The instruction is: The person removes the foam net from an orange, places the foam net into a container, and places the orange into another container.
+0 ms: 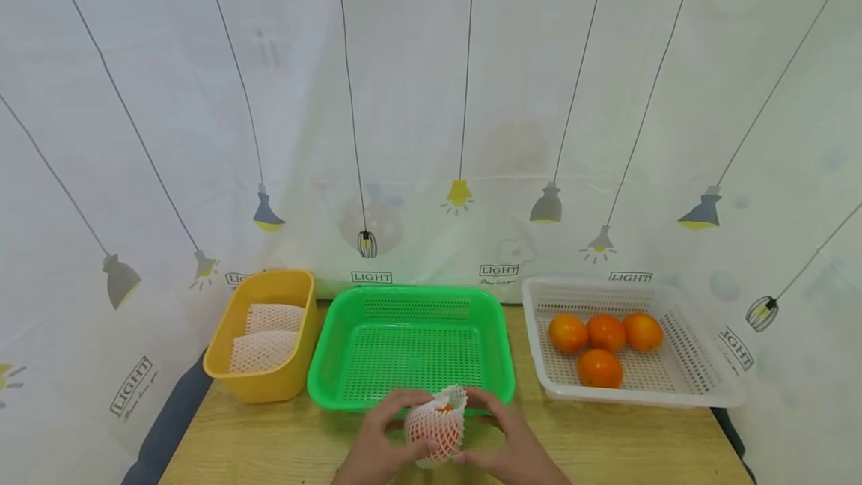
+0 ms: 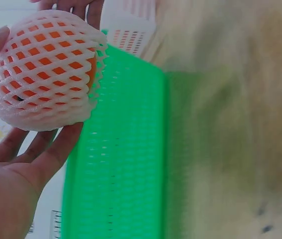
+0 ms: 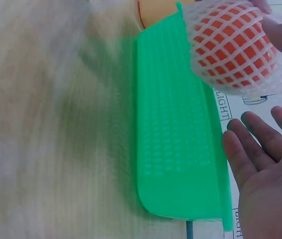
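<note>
An orange in a white foam net sleeve [image 1: 434,429] is held above the table, before the green basket [image 1: 323,365]. My left hand [image 1: 377,440] grips it, fingers bent along one side and thumb on the near side. The net wraps most of the fruit, its loose edge sticking up at the top right, with orange skin showing in the gap. At the other side is my right hand [image 1: 515,444], its thumb at the net; in the right wrist view the fingers [image 3: 260,154] of this hand stretch out straight, apart from the fruit.
A yellow bin [image 1: 269,388] with white foam nets [image 1: 266,350] stands left of the green basket. To the right, a white basket [image 1: 700,388] contains several bare oranges [image 1: 601,368]. Behind the wooden table [image 1: 606,440] hangs a lamp-printed curtain [image 1: 417,96].
</note>
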Demonstrator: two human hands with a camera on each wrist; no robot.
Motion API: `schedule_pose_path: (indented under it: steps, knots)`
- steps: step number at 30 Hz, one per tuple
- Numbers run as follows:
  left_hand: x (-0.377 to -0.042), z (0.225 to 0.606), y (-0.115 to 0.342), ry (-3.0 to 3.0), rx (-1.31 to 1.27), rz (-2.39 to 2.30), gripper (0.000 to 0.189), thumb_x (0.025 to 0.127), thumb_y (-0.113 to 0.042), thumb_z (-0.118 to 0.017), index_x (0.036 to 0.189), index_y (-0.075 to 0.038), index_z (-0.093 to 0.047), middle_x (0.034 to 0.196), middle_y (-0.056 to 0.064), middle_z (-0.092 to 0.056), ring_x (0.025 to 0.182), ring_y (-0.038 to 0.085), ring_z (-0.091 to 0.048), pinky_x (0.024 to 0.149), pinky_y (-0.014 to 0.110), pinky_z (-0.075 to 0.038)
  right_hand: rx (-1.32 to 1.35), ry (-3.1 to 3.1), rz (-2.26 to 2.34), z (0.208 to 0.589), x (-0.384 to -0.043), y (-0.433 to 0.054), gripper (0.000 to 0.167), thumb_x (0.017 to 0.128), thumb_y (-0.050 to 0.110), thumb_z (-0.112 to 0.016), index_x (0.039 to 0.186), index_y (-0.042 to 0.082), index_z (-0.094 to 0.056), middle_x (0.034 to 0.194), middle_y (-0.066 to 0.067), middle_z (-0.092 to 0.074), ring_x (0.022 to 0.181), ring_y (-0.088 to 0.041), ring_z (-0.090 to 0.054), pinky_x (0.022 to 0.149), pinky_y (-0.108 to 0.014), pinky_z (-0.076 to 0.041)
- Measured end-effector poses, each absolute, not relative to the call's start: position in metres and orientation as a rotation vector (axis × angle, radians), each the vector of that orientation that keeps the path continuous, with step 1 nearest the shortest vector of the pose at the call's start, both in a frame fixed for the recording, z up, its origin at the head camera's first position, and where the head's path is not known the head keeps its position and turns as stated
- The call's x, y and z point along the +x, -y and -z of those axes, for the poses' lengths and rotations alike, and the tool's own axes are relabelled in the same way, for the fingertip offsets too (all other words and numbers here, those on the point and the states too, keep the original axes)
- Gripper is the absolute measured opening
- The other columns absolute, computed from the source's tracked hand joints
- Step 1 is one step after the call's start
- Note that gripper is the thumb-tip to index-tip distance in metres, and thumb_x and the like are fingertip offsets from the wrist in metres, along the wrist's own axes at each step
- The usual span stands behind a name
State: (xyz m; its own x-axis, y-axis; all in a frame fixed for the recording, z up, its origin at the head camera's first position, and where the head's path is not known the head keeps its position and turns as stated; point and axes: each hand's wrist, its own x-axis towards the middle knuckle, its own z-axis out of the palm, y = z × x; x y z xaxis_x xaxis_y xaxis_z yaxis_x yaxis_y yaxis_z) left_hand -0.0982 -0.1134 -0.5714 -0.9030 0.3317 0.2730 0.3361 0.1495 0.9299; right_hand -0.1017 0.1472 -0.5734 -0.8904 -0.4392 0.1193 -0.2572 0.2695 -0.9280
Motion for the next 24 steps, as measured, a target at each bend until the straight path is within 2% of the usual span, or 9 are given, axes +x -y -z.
schedule_pose_path:
  steps: [3,9,14,17,21,24]
  knots:
    - [-0.091,0.58,0.111,2.363,-0.699,2.008,0.051,0.088,-0.016,-0.082,0.135,-0.019,-0.064,0.135,0.007,-0.063,0.121,0.014,-0.061,0.091,0.034,-0.06,-0.697,-2.316,1.675,0.576,-0.098,-0.148,0.078,0.087,0.031,-0.084,0.153,0.026,-0.043,0.153,-0.002,-0.052,0.136,-0.006,-0.051,0.11,-0.04,-0.051]
    - [-0.082,0.598,0.108,2.28,-0.713,2.172,0.05,0.088,-0.006,-0.08,0.135,-0.01,-0.063,0.136,0.018,-0.06,0.123,0.011,-0.06,0.093,0.033,-0.06,-0.692,-2.201,1.696,0.593,-0.095,-0.151,0.073,0.09,0.024,-0.08,0.153,0.017,-0.045,0.145,-0.008,-0.059,0.126,-0.006,-0.059,0.105,-0.039,-0.054]
    - [-0.082,0.619,0.103,2.202,-0.821,2.25,0.049,0.087,0.0,-0.078,0.134,-0.001,-0.062,0.138,0.034,-0.053,0.126,0.006,-0.058,0.096,0.032,-0.059,-0.726,-2.075,1.738,0.612,-0.095,-0.154,0.069,0.092,0.015,-0.077,0.15,-0.001,-0.045,0.144,-0.015,-0.059,0.126,0.004,-0.054,0.102,-0.028,-0.054]
    - [-0.083,0.633,0.101,2.156,-0.895,2.267,0.049,0.086,0.004,-0.077,0.132,0.003,-0.062,0.138,0.04,-0.049,0.128,0.006,-0.057,0.099,0.032,-0.057,-0.811,-2.08,1.742,0.623,-0.095,-0.156,0.065,0.091,0.007,-0.076,0.145,-0.011,-0.046,0.142,-0.023,-0.059,0.126,0.008,-0.052,0.1,-0.027,-0.055]
    - [-0.084,0.649,0.099,2.093,-0.961,2.336,0.049,0.086,0.007,-0.075,0.132,0.007,-0.06,0.141,0.041,-0.048,0.13,0.008,-0.057,0.104,0.031,-0.053,-0.846,-2.126,1.726,0.632,-0.093,-0.158,0.059,0.092,0.004,-0.074,0.144,-0.008,-0.05,0.142,-0.023,-0.06,0.127,0.01,-0.051,0.099,-0.027,-0.056]
    - [-0.085,0.656,0.098,2.044,-1.02,2.387,0.051,0.085,0.009,-0.075,0.132,0.011,-0.058,0.141,0.045,-0.044,0.133,0.009,-0.056,0.106,0.028,-0.05,-0.845,-2.134,1.736,0.638,-0.09,-0.159,0.055,0.093,0.003,-0.071,0.145,-0.001,-0.053,0.145,-0.012,-0.061,0.128,0.009,-0.05,0.099,-0.026,-0.054]
